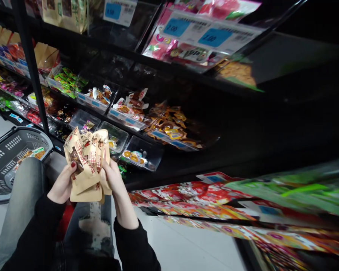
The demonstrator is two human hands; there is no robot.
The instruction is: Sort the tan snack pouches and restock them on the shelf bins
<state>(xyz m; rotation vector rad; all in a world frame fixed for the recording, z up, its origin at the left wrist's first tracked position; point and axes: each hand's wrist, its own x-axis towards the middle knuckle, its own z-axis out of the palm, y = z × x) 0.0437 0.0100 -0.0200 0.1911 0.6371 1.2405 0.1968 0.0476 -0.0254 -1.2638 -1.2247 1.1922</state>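
Note:
Several tan paper snack bags with red lettering and small clear windows are held in front of my knees, fanned and overlapping. My left hand is closed on their left side, its thumb lying across the front bag near the dark window. On the right edge, my right hand grips the same bunch, its fingers partly hidden by the bags. How many bags each hand holds separately cannot be made out.
A grey shopping basket with a few packets stands left of my leg. Ahead, black shelves carry clear bins of wrapped snacks. Bright hanging packets line the right side, blurred. Price labels hang at the upper shelf.

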